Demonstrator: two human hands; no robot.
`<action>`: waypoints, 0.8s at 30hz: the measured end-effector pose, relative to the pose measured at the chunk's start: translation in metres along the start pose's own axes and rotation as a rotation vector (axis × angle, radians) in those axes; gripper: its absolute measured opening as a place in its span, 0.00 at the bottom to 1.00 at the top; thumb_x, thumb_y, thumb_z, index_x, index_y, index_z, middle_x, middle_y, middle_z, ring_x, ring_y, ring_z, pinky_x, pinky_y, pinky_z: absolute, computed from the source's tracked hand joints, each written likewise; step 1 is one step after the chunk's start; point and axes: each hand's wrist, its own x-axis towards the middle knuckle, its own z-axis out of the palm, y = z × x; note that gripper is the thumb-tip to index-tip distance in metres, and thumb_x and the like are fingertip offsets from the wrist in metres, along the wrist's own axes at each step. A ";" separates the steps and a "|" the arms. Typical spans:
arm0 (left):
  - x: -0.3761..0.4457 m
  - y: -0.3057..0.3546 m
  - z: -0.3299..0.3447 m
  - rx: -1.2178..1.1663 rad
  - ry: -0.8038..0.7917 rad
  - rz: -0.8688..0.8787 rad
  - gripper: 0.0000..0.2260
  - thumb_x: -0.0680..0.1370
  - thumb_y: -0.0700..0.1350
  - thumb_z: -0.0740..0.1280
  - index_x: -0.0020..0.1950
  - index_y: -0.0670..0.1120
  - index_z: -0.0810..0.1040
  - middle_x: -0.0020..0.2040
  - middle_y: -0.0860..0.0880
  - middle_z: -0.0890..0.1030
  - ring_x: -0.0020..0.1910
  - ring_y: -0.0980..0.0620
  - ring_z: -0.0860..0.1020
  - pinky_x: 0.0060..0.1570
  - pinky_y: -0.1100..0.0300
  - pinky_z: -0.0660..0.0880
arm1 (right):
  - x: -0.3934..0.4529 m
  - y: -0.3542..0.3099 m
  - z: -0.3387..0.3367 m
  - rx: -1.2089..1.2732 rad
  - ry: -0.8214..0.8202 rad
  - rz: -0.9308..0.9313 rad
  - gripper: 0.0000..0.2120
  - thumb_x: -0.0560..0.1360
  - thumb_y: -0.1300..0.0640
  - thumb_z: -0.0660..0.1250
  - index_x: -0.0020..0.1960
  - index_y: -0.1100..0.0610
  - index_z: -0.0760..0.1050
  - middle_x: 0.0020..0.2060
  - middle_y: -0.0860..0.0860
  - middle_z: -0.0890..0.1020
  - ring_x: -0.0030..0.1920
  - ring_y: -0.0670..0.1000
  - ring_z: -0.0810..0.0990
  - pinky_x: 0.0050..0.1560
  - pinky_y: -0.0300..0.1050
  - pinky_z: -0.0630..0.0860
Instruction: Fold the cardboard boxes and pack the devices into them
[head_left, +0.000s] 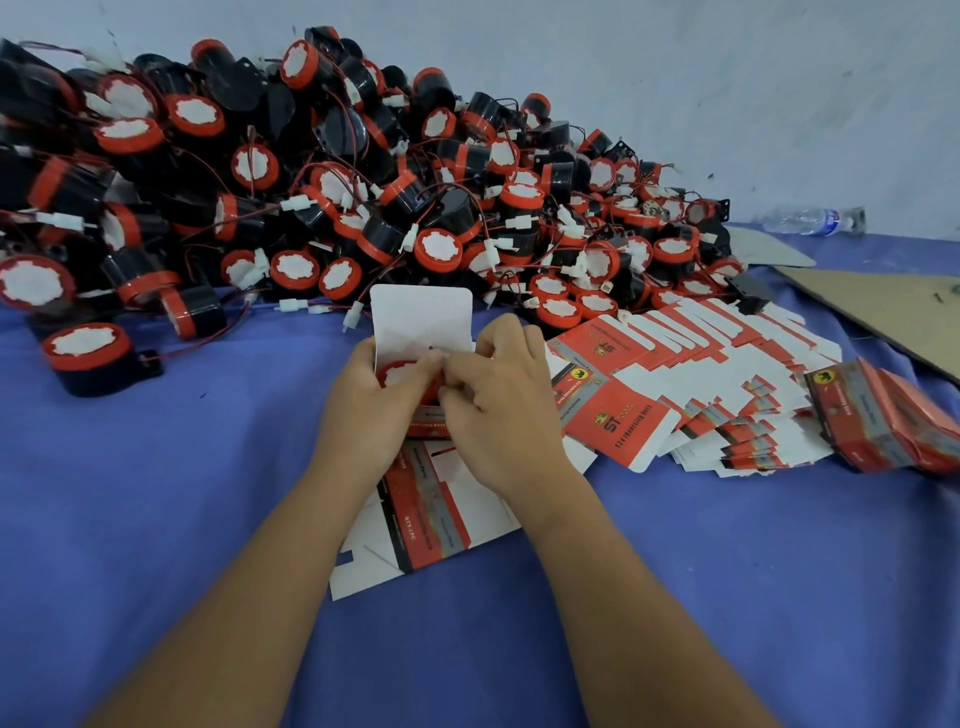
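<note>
Box (415, 358) standing upright just in front of the device pile (311, 171), top flap up, one device (402, 371) sitting inside, red end up. Left hand (371, 402) curled round the box's left side, right hand (501, 400) pinching a side flap at the opening. Flap hinging just beyond both sets of fingertips, looks like closing toward the body, right hand nearer.

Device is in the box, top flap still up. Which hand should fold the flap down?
Right, probably. The left hand is curled round the box, steadying it with the device inside. The right hand pinches at the box mouth, just below the upright flap, and looks freer to let go.
</note>
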 end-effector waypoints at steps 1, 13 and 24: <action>0.001 0.000 0.000 0.005 0.006 -0.002 0.16 0.78 0.57 0.68 0.64 0.54 0.76 0.53 0.56 0.83 0.51 0.56 0.81 0.49 0.57 0.78 | 0.000 0.001 0.001 0.005 -0.009 -0.014 0.06 0.74 0.63 0.65 0.39 0.61 0.77 0.41 0.52 0.66 0.46 0.52 0.62 0.45 0.46 0.64; -0.001 0.006 -0.003 -0.194 -0.061 -0.107 0.15 0.80 0.57 0.58 0.51 0.57 0.84 0.46 0.52 0.86 0.45 0.52 0.84 0.45 0.52 0.81 | -0.003 0.008 0.006 0.438 -0.043 0.154 0.13 0.80 0.68 0.59 0.60 0.58 0.76 0.46 0.49 0.83 0.51 0.47 0.79 0.52 0.40 0.75; 0.005 0.000 -0.016 -0.004 -0.029 0.166 0.15 0.78 0.37 0.69 0.50 0.59 0.78 0.47 0.63 0.82 0.49 0.68 0.78 0.43 0.76 0.72 | 0.000 0.011 0.004 0.552 0.044 0.212 0.25 0.73 0.67 0.69 0.67 0.50 0.72 0.58 0.44 0.77 0.59 0.43 0.74 0.63 0.40 0.71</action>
